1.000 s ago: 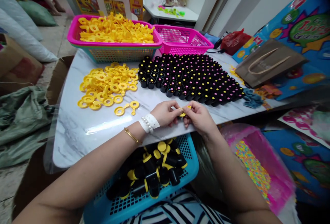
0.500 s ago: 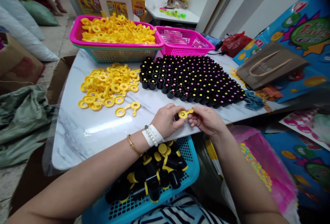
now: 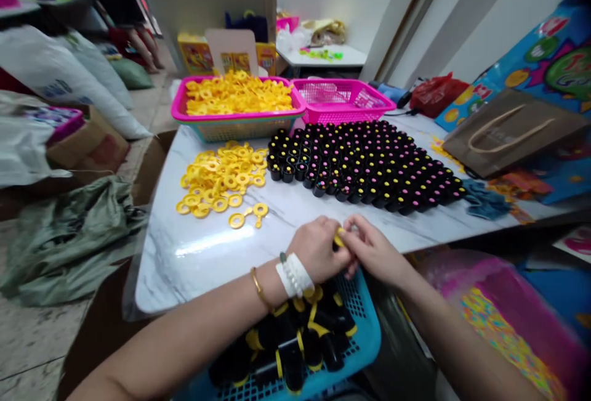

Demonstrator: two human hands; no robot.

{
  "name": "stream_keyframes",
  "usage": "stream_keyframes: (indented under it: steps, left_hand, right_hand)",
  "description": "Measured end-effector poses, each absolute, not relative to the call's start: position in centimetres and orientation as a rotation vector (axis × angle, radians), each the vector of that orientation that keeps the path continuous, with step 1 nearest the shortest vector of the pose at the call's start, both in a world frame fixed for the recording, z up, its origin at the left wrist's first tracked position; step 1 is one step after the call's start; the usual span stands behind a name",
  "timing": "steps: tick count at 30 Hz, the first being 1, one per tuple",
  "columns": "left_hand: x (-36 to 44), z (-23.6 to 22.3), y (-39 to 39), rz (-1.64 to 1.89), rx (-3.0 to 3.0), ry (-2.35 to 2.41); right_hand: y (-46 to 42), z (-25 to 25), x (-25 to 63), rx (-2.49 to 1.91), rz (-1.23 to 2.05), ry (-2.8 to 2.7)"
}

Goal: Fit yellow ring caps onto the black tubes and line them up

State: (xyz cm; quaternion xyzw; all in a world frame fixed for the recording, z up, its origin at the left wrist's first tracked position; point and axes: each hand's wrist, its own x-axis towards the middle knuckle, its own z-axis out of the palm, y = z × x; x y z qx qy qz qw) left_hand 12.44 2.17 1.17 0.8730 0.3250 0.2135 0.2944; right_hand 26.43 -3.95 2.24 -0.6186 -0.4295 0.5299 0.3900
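My left hand (image 3: 321, 248), with bracelets at its wrist, is closed at the table's front edge. Its fingers wrap round a small black cup, glimpsed in the earlier frame and now hidden by them. Of the yellow plastic cap (image 3: 339, 238) on that cup, only a sliver shows between my hands. My right hand (image 3: 375, 253) is closed against the cap, thumb and fingers pressing on it. Just below, a blue basket (image 3: 369, 321) holds several black cups with yellow caps (image 3: 293, 358). Beyond my hands stand rows of black cups (image 3: 364, 161) with pink and yellow dots inside.
Loose yellow caps (image 3: 226, 179) lie heaped on the marbled table (image 3: 184, 284). Behind them are a pink basket (image 3: 178, 102) full of yellow caps and another pink basket (image 3: 341, 119). A paper bag (image 3: 508, 136) leans at right. Colourful pieces (image 3: 508, 339) fill a pink container below.
Both hands have come nearer to me and closed together over the yellow cap, hiding its ring and tab. The camera view has shifted left and up.
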Motion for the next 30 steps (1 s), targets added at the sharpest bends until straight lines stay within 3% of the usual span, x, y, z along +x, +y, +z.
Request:
stream_keyframes:
  steps: [5,7,11,14,17,24,30]
  left_hand:
    - [8.8,1.9,-2.8,0.424,2.254,0.766]
    - [7.2,2.6,-2.9,0.428,2.255,0.733]
    - [4.9,3.6,2.1,0.606,2.491,0.939]
    - [3.9,3.4,6.4,0.54,2.732,1.283]
    - [3.5,2.5,7.8,0.435,2.825,1.304]
    - [3.7,1.3,6.7,0.703,2.619,1.056]
    - [3.6,1.5,8.2,0.769,2.478,0.941]
  right_hand:
    - [-8.4,2.5,24.6,-1.655,1.462,-1.194]
    - [-8.6,3.1,24.5,-1.705,1.346,-1.353]
    - [-4.9,4.1,25.2,-1.779,0.646,-1.696]
    - [-0.6,4.2,25.6,-1.91,0.105,-1.744]
    - [2.7,3.8,25.4,-2.082,-0.14,-1.807]
    - [4.7,3.2,25.7,-2.175,-0.216,-1.928]
    - [3.6,3.5,24.4,-1.874,0.198,-1.956]
